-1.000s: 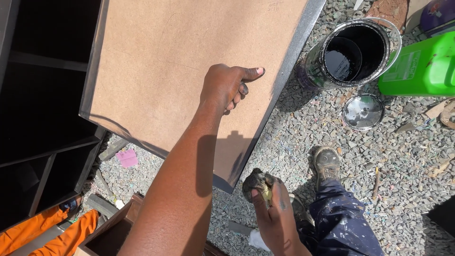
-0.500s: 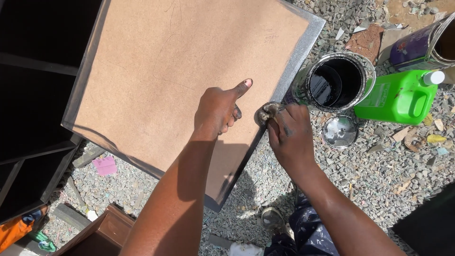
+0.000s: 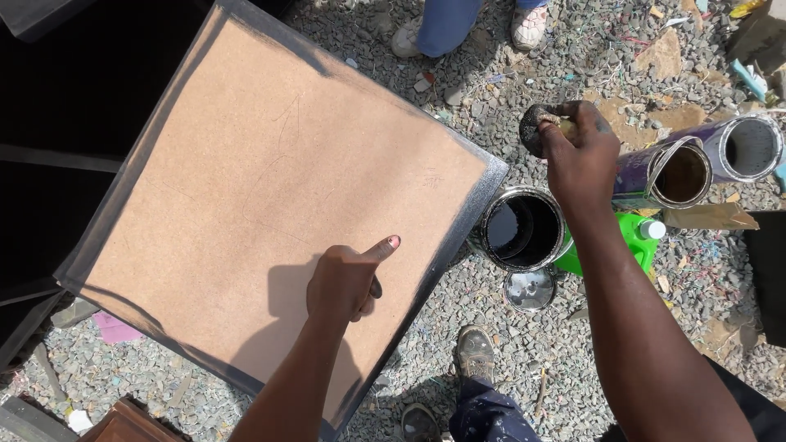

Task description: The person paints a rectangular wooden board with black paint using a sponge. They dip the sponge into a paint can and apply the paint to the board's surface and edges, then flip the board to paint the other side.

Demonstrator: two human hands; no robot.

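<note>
A large brown board [image 3: 270, 188] with black-painted edges lies tilted in front of me. My left hand [image 3: 348, 278] rests on its lower right part, fingers curled and thumb stuck out toward the right edge. My right hand [image 3: 577, 151] is raised to the right of the board and grips a dark, paint-soaked sponge [image 3: 534, 129]. Just below that hand stands an open tin of black paint [image 3: 521, 229], beside the board's right corner.
The tin's lid [image 3: 530, 289] lies on the gravel. A green plastic bottle [image 3: 626, 237], a purple can [image 3: 667, 173] and a grey tube [image 3: 749, 147] lie to the right. Another person's shoes [image 3: 528, 24] stand at the top. My own shoe [image 3: 475, 354] is below.
My right hand has lifted the sponge up and to the right, from near the board's edge to above the paint tin. The view has shifted; my left hand stays on the board.
</note>
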